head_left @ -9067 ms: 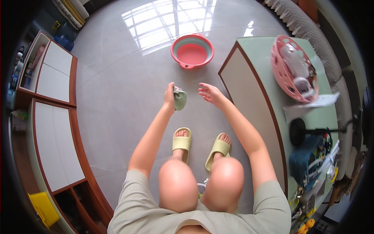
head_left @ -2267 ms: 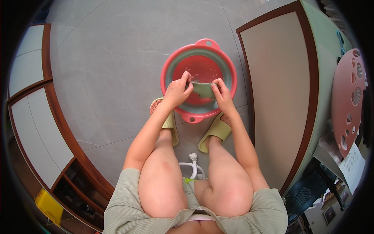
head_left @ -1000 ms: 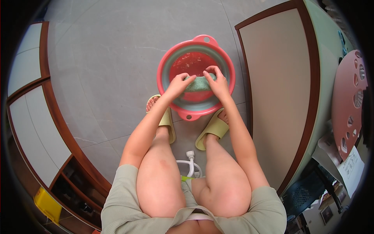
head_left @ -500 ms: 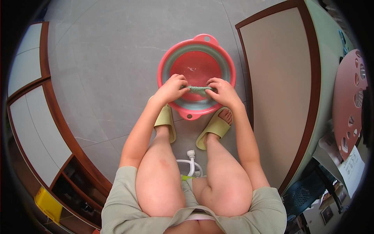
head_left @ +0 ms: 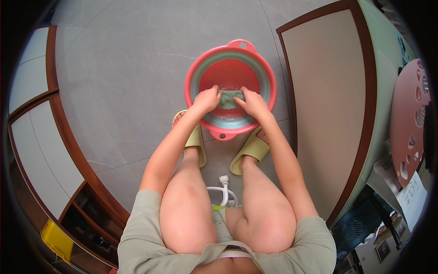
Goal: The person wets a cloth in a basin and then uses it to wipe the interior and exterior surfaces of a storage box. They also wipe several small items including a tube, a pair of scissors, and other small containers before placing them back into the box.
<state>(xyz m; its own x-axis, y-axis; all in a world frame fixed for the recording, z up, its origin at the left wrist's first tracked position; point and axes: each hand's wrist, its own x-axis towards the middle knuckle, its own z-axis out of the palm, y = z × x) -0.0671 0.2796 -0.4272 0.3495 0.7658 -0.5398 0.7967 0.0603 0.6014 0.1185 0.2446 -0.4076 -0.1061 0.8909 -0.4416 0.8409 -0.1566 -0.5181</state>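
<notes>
A small green cloth (head_left: pixel 229 100) is stretched between my two hands, low over the near half of a round pink and grey basin (head_left: pixel 272 82). My left hand (head_left: pixel 207 99) pinches the cloth's left end. At the other end, my right hand (head_left: pixel 253 102) grips it between thumb and fingers. The cloth hangs partly spread, its lower edge close to the basin's near inner wall. Shiny patches like water show on the red bottom beneath it. Exactly how the fingertips close on the far side of the cloth is hidden.
My feet in yellow-green slippers (head_left: pixel 254 148) flank the basin's near edge. A white curved tube (head_left: pixel 224 194) stands between my legs. Brown-framed cabinets (head_left: pixel 50 150) line the left; a pale panel with a brown frame (head_left: pixel 328 91) rises close on the right. Grey tiles (head_left: pixel 132 68) cover the floor.
The cloth was a narrow roll and now hangs broader between my hands. My hands have come closer together, and the right one has shifted slightly left.
</notes>
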